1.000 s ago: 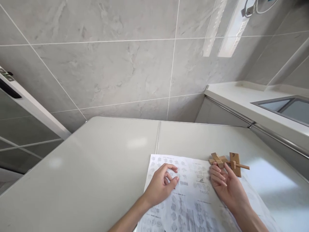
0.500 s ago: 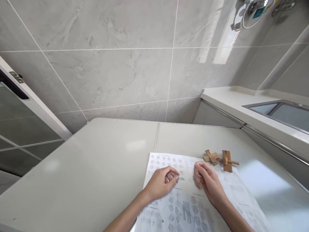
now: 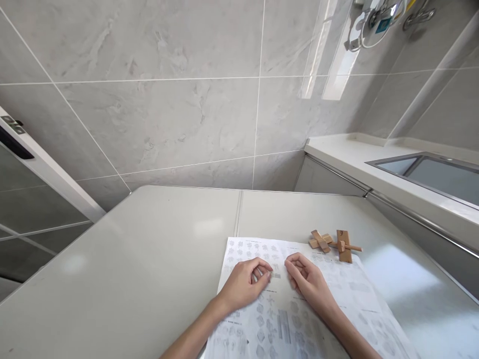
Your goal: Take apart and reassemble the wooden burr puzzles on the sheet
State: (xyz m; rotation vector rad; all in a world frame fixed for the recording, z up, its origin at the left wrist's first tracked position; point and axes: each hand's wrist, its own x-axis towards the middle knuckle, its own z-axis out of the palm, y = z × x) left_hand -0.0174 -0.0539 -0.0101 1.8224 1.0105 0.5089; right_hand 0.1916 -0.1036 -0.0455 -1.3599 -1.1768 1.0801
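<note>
My left hand (image 3: 247, 283) rests on a large printed sheet of paper (image 3: 258, 319), its fingers loosely curled in toward the thumb and nothing visible in the hollow. Facing it across a small gap, my right hand (image 3: 309, 279) is curled too, fingers together, over the same sheet, with nothing visible in it. Beyond the right hand, at the sheet's far right edge, lie small wooden pieces. Two flat strips are crossed (image 3: 321, 241). Beside them, a flat wooden plate with a dark mark (image 3: 344, 253) has a thin stick (image 3: 354, 248) through a block on it.
The pale table (image 3: 149, 269) has a seam running to its far edge. Behind it stands a grey tiled wall (image 3: 160, 124). A white counter with a sink (image 3: 422, 167) is at right, and a framed glass door (image 3: 41, 164) at left. Pipe fittings (image 3: 385, 20) hang upper right.
My right hand has moved left, closer to my left hand, and its fingers have drawn together. The left hand stays in place. The view has shifted slightly to the right.
</note>
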